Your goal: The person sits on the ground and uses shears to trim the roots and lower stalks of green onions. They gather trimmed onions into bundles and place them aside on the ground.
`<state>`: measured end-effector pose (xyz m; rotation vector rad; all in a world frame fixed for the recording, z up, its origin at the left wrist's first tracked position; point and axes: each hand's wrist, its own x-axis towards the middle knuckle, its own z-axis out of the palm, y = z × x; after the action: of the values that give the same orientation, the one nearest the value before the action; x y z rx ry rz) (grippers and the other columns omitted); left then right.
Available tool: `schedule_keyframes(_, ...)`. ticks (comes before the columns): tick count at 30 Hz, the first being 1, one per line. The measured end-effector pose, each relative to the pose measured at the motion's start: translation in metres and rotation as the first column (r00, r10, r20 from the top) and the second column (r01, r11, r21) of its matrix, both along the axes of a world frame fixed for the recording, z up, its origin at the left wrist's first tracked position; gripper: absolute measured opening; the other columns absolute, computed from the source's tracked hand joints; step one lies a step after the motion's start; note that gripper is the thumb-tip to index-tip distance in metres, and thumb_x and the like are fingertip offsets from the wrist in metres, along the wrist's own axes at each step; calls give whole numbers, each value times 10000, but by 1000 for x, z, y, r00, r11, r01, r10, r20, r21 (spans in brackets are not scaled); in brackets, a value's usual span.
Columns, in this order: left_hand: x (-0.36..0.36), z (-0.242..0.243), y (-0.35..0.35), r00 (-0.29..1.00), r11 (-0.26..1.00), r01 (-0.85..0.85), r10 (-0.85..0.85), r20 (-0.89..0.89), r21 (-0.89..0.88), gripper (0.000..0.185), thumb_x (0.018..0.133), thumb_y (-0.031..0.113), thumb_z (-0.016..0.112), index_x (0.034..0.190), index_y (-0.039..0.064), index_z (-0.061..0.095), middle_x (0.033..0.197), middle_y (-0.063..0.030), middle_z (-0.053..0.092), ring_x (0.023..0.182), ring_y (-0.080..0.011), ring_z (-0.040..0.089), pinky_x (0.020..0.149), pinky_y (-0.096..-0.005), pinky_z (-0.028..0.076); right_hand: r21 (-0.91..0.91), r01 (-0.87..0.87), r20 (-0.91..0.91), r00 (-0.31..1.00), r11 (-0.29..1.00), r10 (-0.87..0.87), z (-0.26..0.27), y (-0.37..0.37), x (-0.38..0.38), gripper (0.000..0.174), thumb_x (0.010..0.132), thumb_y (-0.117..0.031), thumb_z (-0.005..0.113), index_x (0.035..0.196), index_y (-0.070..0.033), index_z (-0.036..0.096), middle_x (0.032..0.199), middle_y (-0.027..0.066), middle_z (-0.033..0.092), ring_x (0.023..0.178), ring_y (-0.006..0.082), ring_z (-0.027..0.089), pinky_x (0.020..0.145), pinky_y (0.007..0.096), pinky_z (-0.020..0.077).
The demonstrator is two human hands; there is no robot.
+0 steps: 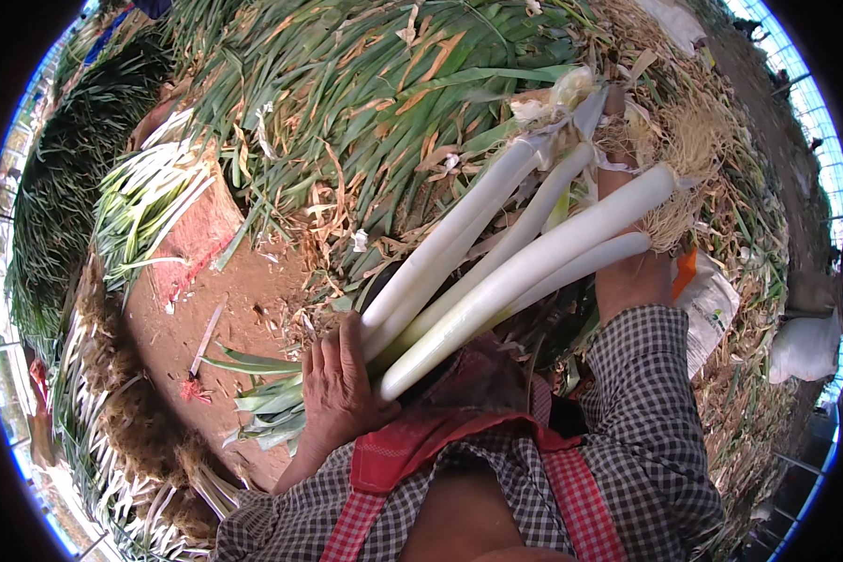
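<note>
My left hand [341, 383] is closed around several thick Welsh onions or leeks [527, 274] where the white shafts turn to green leaves. Their white shafts slant up to the right, and roots [688, 161] hang at that end. My right hand [615, 112] is beyond the root ends, mostly covered by roots and peeled skins; whether its fingers grip anything is not visible. Cut-looking green leaves [274, 414] stick out to the left of my left hand.
A big heap of green leaves [393, 84] lies ahead. Peeled slender stalks [161, 190] rest on a reddish mesh sack [193, 239] at the left. A long thin tool with red wrapping [209, 337] lies on bare soil. Rooted stalks [119, 414] line the lower left; a white bag [706, 309] sits at right.
</note>
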<state>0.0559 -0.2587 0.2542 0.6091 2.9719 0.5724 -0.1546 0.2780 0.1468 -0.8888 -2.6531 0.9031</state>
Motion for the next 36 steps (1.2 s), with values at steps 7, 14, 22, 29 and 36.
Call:
schedule_keyframes(7, -9, -3, 13, 998, 998, 58, -59, 15, 22, 1238, 419, 302, 888, 1443, -15, 267, 1228, -210, 495, 1069, -384, 511, 919, -506, 401, 369, -30, 204, 978, 929, -50, 31, 96, 7, 603, 972, -475, 425, 1328, 4, 512, 1363, 183, 520, 1207, 288, 532, 1006, 416, 425)
schedule_keyframes(14, 3, -11, -20, 946, 954, -283, 261, 192, 101, 1070, 459, 200, 820, 1380, -16, 320, 1109, -209, 491, 999, -386, 500, 906, -461, 415, 543, -38, 410, 884, 839, -225, 54, 201, 18, 605, 974, -475, 419, 1336, 2, 507, 1373, 184, 512, 1228, 287, 519, 1025, 416, 413)
schedule_keyframes(22, -30, -11, -38, 967, 919, -148, 57, 249, 366, 1196, 479, 116, 762, 1489, 9, 130, 1331, -243, 421, 1206, -400, 489, 1028, -472, 412, 19, -556, 102, 828, 831, 552, 3, -55, 44, 607, 977, -474, 413, 1344, 0, 501, 1385, 185, 503, 1252, 285, 505, 1047, 417, 399)
schedule_keyframes(29, -3, -12, -23, 953, 947, -290, 272, 135, 136, 1105, 509, 78, 747, 1459, 20, 186, 1222, -238, 455, 1137, -424, 467, 1009, -518, 376, -261, -672, 114, 692, 693, 713, 12, -122, 79, 608, 980, -474, 407, 1352, -1, 497, 1395, 186, 495, 1274, 284, 492, 1065, 417, 387)
schedule_keyframes(36, 16, -18, -6, 896, 989, -107, 139, -422, 97, 637, 750, 200, 667, 1307, 0, 432, 1232, -184, 500, 1140, -364, 483, 997, -525, 321, -170, -122, -68, 991, 978, 112, 292, 210, 166, 610, 982, -473, 401, 1360, -3, 492, 1406, 188, 488, 1295, 282, 480, 1084, 418, 375)
